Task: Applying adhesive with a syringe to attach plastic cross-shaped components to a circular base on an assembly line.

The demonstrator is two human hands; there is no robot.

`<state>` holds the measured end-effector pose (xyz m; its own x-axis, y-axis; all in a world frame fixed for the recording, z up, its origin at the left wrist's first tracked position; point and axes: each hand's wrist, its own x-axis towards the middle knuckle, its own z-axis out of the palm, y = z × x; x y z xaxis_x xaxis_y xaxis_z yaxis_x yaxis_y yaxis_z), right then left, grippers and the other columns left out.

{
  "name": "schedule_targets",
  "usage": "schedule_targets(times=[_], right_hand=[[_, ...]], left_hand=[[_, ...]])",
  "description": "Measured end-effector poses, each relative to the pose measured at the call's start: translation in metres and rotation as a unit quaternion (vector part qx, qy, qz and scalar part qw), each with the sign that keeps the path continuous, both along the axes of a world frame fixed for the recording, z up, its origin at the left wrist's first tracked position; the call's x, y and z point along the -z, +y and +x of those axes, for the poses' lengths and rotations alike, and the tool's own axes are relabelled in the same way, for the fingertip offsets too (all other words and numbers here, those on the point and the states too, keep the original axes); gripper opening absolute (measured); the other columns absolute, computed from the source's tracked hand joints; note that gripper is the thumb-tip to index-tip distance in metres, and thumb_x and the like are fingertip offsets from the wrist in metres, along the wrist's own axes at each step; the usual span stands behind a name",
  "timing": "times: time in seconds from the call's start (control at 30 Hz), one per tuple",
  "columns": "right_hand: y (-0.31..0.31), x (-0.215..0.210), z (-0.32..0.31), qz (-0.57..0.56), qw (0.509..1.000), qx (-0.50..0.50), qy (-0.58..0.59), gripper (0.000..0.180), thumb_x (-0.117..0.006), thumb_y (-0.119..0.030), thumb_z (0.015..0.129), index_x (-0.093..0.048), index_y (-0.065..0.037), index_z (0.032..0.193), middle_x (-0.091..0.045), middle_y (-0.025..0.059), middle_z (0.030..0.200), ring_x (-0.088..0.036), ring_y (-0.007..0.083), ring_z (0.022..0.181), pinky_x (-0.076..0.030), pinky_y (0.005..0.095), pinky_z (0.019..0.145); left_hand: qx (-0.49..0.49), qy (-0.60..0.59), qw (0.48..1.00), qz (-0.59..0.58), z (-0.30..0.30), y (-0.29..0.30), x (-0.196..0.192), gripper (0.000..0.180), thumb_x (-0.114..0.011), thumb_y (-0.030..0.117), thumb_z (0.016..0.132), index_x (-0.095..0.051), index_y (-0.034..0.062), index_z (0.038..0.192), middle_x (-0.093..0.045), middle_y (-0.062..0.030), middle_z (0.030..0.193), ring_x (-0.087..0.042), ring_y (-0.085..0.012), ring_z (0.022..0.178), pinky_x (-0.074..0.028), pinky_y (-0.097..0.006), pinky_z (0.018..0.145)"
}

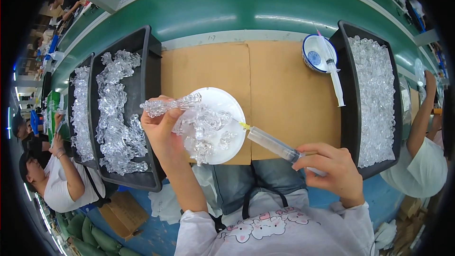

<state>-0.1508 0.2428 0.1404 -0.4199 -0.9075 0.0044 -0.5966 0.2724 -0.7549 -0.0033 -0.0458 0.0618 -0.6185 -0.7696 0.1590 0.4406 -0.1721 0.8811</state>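
My left hand [163, 121] is closed on a clear, faceted plastic piece [173, 104], held over the left side of a white round plate [219, 97]. More clear plastic pieces [203, 147] lie on that plate. In my right hand [329, 168] is a large clear syringe [272, 143], gripped around the rear of its barrel and plunger. Its yellow-based needle tip [244, 126] points left, over the plate's right side near the clear pieces. Whether the tip touches a piece I cannot tell.
Brown cardboard [294, 109] covers the bench. A dark bin [154, 61] of clear parts stands at left, another narrower one beyond it. At right is a dark bin [346, 42] full of small clear pieces. A blue-rimmed bowl [307, 42] holds a second syringe [334, 81]. People work on both sides.
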Motion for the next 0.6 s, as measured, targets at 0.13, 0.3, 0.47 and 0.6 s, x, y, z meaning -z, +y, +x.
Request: schedule_targets(times=[0.13, 0.3, 0.47, 0.6], right_hand=[[-0.002, -0.003, 0.0, 0.013, 1.0, -0.009, 0.009, 0.032, -0.065, 0.004, 0.055, -0.068, -0.015, 0.081, -0.064, 0.0065, 0.094, -0.062, 0.0181, 0.06, -0.049, 0.0255, 0.052], [-0.004, -0.005, 0.002, 0.016, 1.0, -0.008, 0.01, 0.032, -0.065, 0.004, 0.054, -0.067, -0.015, 0.08, -0.064, 0.0052, 0.094, -0.061, 0.0178, 0.059, -0.047, 0.0251, 0.051], [-0.006, -0.007, 0.004, 0.021, 1.0, -0.009, 0.007, 0.031, -0.065, 0.004, 0.054, -0.067, -0.015, 0.079, -0.064, 0.0047, 0.093, -0.061, 0.0175, 0.058, -0.047, 0.0248, 0.05], [-0.006, -0.007, 0.005, 0.02, 1.0, -0.015, 0.015, 0.03, -0.065, 0.004, 0.054, -0.067, -0.015, 0.078, -0.064, 0.0043, 0.092, -0.06, 0.0171, 0.057, -0.047, 0.0252, 0.049]], left_hand=[[0.001, 0.02, 1.0, 0.018, 0.002, 0.001, 0.004, 0.026, -0.073, 0.003, 0.074, -0.056, -0.0011, 0.094, -0.059, -0.0098, 0.095, -0.064, -0.025, 0.082, -0.056, -0.044, 0.076], [0.014, 0.038, 0.999, 0.032, 0.002, 0.003, 0.002, 0.026, -0.072, 0.004, 0.075, -0.056, -0.0009, 0.095, -0.06, -0.0101, 0.096, -0.064, -0.025, 0.083, -0.056, -0.044, 0.075], [-0.039, 0.005, 0.997, 0.061, -0.001, 0.008, -0.002, 0.025, -0.077, 0.001, 0.065, -0.058, 0.0002, 0.082, -0.059, -0.007, 0.079, -0.063, -0.017, 0.073, -0.054, -0.03, 0.071], [-0.027, 0.022, 0.997, 0.062, 0.004, 0.006, 0.002, 0.026, -0.077, 0.002, 0.066, -0.059, -0.0007, 0.083, -0.059, -0.0085, 0.079, -0.063, -0.0181, 0.073, -0.055, -0.03, 0.071]])
